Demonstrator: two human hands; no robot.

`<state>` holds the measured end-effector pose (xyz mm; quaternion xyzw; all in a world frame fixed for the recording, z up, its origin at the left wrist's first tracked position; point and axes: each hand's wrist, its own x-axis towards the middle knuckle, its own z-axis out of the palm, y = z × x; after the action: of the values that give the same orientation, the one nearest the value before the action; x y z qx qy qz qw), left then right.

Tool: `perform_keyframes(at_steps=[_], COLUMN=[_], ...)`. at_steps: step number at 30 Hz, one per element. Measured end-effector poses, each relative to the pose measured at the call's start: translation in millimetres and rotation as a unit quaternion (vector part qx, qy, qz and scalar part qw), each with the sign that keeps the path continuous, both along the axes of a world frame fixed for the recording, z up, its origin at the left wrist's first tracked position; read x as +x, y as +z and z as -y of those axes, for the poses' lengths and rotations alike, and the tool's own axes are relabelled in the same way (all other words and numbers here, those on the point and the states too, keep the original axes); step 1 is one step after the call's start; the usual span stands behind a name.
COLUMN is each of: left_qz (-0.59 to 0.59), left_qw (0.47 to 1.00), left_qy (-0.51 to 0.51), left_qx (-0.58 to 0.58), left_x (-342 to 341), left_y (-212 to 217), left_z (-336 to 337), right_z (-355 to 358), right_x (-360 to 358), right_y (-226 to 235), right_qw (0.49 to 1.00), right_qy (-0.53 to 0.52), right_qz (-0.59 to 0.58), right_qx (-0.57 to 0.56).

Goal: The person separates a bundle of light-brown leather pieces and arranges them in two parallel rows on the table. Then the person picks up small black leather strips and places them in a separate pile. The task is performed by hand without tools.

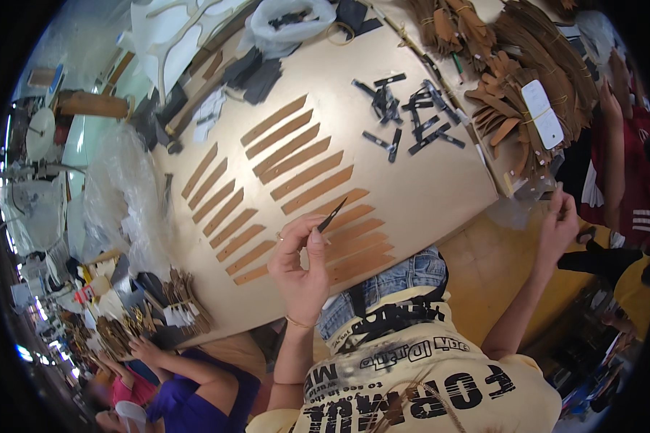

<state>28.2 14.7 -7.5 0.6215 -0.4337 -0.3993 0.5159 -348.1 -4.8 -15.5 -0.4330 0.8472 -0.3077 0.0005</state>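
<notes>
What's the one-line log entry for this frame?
left hand: pinching black strip | right hand: at table edge, contents unclear | tan strips: rows on table

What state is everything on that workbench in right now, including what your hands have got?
Left hand: raised, pinching a black strip.
Right hand: lifted beside the table edge; what it grips is unclear.
Brown leather strips: flat, in two rows.
Black pieces: scattered loosely.
Clear plastic bag: open, slumped.
</notes>
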Motion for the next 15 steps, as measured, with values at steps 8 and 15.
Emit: perform_keyframes(at_steps=[8,15], left_qz=[0.236,0.362], left_qw=[0.957,0.876], left_qy=[-0.117,-0.195], left_qx=[-0.122,-0.252], left_x=[-9,5], left_y=[-8,-20], left_z=[-61,-97], right_z=[-24,-36], right_x=[76,166], right_y=[8,5], right_qw=[0.927,0.524], right_qy=[0.223,0.406], right_qz=[0.301,0.684], right_qx=[0.005,0.305])
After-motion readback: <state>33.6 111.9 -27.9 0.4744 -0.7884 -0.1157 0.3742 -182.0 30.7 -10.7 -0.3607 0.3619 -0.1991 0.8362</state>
